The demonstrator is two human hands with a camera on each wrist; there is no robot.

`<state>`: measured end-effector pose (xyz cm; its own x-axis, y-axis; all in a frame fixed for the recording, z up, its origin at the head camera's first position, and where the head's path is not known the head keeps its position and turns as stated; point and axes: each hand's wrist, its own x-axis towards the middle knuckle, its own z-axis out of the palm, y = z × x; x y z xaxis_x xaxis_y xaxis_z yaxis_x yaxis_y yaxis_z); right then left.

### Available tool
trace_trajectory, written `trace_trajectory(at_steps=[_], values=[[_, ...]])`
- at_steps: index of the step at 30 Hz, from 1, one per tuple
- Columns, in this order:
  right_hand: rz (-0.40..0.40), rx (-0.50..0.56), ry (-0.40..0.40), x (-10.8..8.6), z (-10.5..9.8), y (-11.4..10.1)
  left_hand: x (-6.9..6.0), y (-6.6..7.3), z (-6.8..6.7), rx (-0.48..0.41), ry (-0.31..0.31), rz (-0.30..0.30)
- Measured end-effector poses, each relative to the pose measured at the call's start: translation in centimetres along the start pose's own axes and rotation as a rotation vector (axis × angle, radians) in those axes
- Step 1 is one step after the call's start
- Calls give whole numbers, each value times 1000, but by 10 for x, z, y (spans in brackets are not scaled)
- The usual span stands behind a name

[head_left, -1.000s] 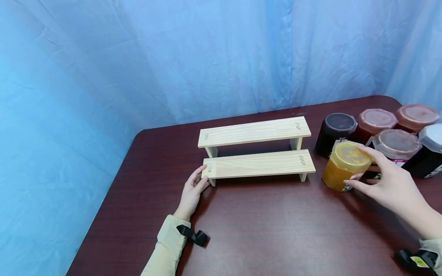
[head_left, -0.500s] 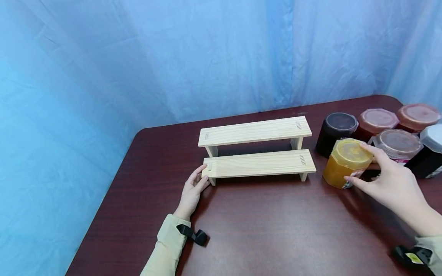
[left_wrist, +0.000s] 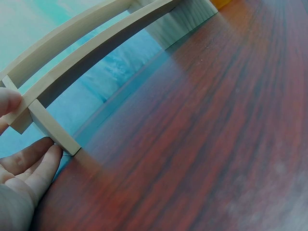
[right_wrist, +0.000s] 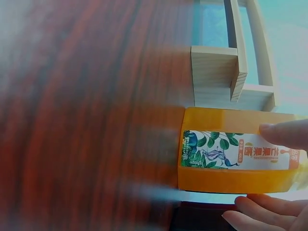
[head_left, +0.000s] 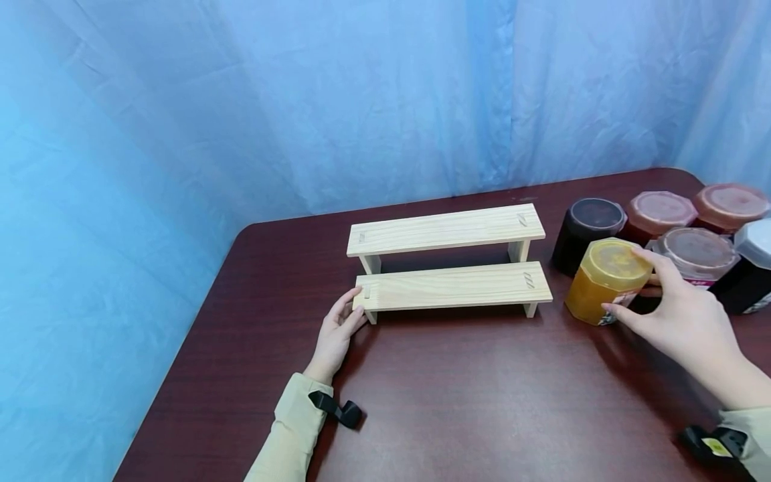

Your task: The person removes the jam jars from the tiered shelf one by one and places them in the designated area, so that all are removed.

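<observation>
A two-tier shelf of pale wood (head_left: 458, 286) stands on the table, its lower board in front of the higher one. At the lower board's left end, my left hand (head_left: 334, 333) holds the corner, with its fingers (left_wrist: 44, 166) touching the end leg (left_wrist: 55, 127). My right hand (head_left: 683, 321) grips a yellow-orange jar (head_left: 593, 294) with a translucent yellow lid, right of the shelf. In the right wrist view its thumb (right_wrist: 286, 133) lies on the jar's white printed label (right_wrist: 216, 150). The jar is nearly upright; whether its base touches the table cannot be told.
Behind and right of the yellow jar several dark and red jars are grouped, among them a black-lidded jar (head_left: 587, 234), a pink-lidded jar (head_left: 660, 209) and a white-capped one (head_left: 753, 241). The brown table (head_left: 458, 402) reaches back to a blue curtain (head_left: 385, 100).
The yellow jar and my right hand have shifted slightly away from me, toward the back of the table. My left hand has stayed on the shelf's end.
</observation>
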<state>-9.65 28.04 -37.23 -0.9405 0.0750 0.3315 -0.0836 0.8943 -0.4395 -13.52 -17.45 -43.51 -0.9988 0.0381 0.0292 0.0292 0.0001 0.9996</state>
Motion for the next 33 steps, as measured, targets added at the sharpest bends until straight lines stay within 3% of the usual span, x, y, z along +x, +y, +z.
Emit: trace_trajectory(at_steps=[18, 33], values=[[22, -31, -1, 3, 1, 2, 1, 1, 3, 4, 8, -13], [4, 16, -19, -1, 0, 6, 4, -2, 3, 9, 3, -15]])
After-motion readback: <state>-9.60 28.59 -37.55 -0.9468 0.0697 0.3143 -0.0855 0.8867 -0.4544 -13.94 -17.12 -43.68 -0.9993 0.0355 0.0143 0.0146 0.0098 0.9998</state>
